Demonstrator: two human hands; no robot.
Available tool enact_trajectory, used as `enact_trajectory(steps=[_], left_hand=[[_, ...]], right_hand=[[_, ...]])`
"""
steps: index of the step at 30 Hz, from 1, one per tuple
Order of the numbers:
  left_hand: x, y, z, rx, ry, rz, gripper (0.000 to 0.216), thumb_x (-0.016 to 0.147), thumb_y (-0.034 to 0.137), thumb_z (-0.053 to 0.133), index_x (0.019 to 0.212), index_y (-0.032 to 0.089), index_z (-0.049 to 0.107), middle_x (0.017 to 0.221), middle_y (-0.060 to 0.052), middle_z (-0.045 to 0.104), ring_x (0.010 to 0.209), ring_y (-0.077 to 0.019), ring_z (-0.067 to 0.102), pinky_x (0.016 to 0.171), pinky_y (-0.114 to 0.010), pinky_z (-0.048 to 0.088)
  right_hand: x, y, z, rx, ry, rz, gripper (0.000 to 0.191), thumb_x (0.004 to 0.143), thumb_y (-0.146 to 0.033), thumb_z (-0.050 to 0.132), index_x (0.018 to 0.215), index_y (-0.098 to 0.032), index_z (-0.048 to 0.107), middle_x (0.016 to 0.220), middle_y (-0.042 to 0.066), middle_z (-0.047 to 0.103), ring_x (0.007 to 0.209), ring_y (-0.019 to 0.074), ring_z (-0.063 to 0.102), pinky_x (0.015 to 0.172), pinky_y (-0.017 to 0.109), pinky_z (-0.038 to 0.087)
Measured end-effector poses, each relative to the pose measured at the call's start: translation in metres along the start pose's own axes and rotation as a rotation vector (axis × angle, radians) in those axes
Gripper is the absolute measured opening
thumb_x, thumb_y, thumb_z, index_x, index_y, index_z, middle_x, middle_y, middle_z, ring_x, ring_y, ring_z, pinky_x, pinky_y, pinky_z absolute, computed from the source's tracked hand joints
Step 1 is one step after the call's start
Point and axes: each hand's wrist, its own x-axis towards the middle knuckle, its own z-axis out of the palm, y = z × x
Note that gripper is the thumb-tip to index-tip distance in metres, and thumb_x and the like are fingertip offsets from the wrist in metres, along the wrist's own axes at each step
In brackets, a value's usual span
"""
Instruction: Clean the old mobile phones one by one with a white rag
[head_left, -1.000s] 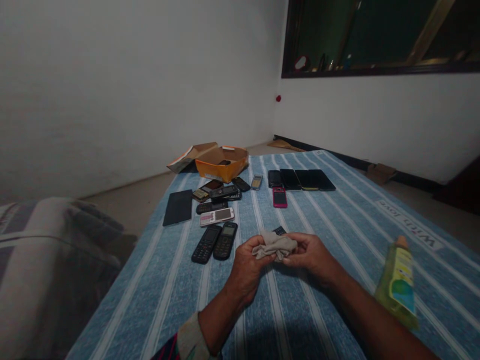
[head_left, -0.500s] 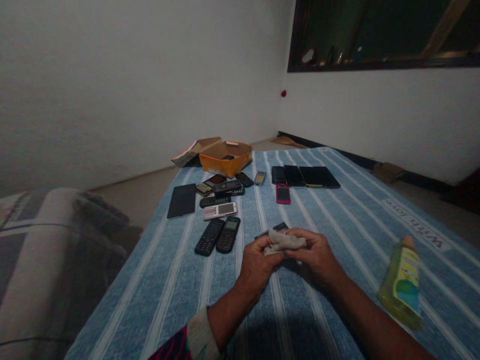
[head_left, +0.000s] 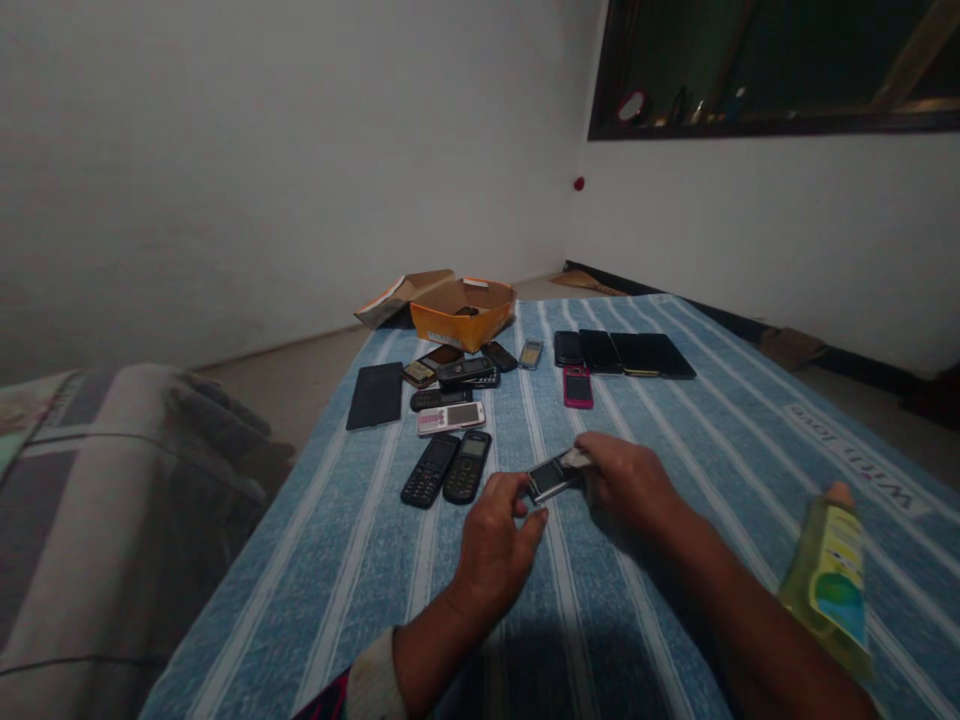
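Note:
A small mobile phone (head_left: 551,478) with a dark screen and silver edge is between my hands, tilted slightly. My left hand (head_left: 499,540) grips its left end with curled fingers, while the thumb sits near the lower edge. My right hand (head_left: 634,485) is closed around a crumpled white cloth (head_left: 576,458) that touches the phone's right end. The fingers of that hand partly cover the cloth and this end of the phone. Left of my hands, two black keypad phones (head_left: 431,470) lie side by side on the striped blue cloth (head_left: 360,600).
Beyond them lie a pink-and-white phone (head_left: 451,418), several dark phones (head_left: 465,370) and a black tablet-like slab (head_left: 375,395). An orange box (head_left: 450,330) stands open behind. A magenta phone (head_left: 577,388) lies near black devices (head_left: 630,352). At right is a yellow-green bottle (head_left: 832,580).
My hands have moved apart; both held the crumpled cloth before, and now only the right one does. The phone behind them has come into clearer view. The camera view has shifted slightly.

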Motion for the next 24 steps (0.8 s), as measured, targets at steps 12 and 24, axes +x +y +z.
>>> enact_trajectory(steps=[12, 24], left_hand=[[0.021, -0.003, 0.004, 0.345, -0.164, -0.045, 0.026, 0.076, 0.015, 0.060, 0.102, 0.015, 0.059, 0.091, -0.005, 0.057, 0.081, -0.0206, 0.058, 0.077, -0.033, 0.048], [0.022, -0.007, 0.002, 0.357, -0.204, 0.025, 0.012, 0.076, 0.017, 0.064, 0.086, 0.019, 0.057, 0.087, -0.002, 0.053, 0.083, -0.0201, 0.056, 0.072, -0.031, 0.045]], right_hand=[[-0.008, -0.038, 0.050, -0.287, 0.142, -0.293, 0.012, 0.089, -0.010, 0.055, 0.089, -0.014, 0.066, 0.085, 0.008, 0.060, 0.082, 0.0226, 0.048, 0.069, 0.034, 0.034], [-0.012, -0.017, 0.047, -0.304, 0.207, -0.187, 0.016, 0.090, -0.012, 0.053, 0.098, -0.014, 0.067, 0.094, 0.012, 0.061, 0.091, 0.0255, 0.048, 0.077, 0.037, 0.038]])
